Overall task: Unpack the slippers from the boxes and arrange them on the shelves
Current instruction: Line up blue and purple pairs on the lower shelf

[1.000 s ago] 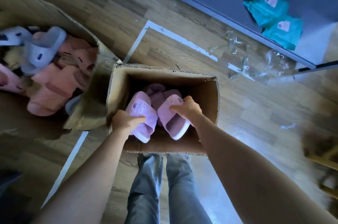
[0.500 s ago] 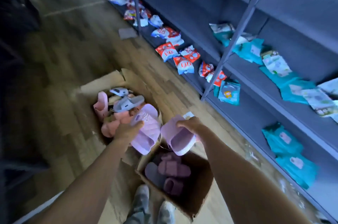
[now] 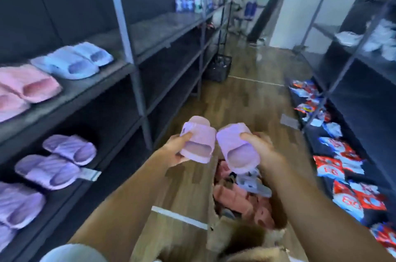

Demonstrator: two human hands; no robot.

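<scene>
Now: a wood-plank floor [image 3: 246, 99] runs up the centre, with grey metal shelving [image 3: 128, 47] along both edges. At lower centre an open cardboard box [image 3: 214, 240] holds pink slippers [image 3: 233, 197]. Above it the left hand [image 3: 175, 150] grips the left lilac slipper [image 3: 198, 139] and the right hand [image 3: 261, 148] grips the right lilac slipper [image 3: 237, 148], fingers curled round each.

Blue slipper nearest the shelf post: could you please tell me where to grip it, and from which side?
Take the blue slipper by its wide strap, coming from the aisle side. It lies flat on the shelf with the strap's opening facing the aisle, so a thumb should slide under while fingers close on top.
</scene>
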